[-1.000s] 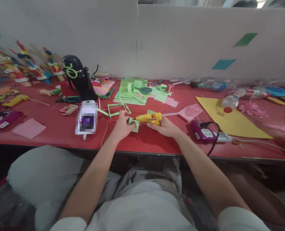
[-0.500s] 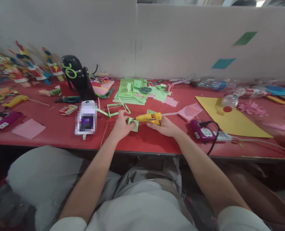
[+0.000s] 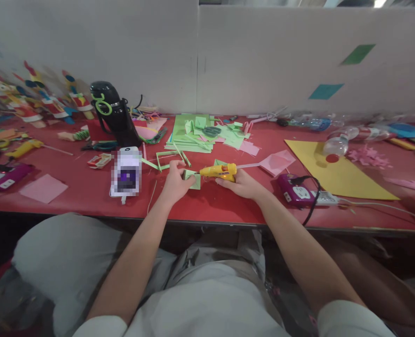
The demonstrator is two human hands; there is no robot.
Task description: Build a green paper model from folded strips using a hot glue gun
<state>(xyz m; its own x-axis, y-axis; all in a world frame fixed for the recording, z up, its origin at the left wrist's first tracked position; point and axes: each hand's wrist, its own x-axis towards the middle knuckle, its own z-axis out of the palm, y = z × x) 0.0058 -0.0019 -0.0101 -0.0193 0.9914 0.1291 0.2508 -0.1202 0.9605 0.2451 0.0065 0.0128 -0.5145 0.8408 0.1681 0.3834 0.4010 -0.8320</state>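
Right hand (image 3: 240, 182) gripping glue gun (image 3: 218, 172), nozzle at green paper (image 3: 192, 179)

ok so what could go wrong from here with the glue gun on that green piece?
1. The glue gun in the right hand has its nozzle at the green paper piece pinched by the left hand; those fingers look close enough to get burned.
2. A black cable at the purple power strip loops past the table edge beside the right forearm; a snag seems possible.
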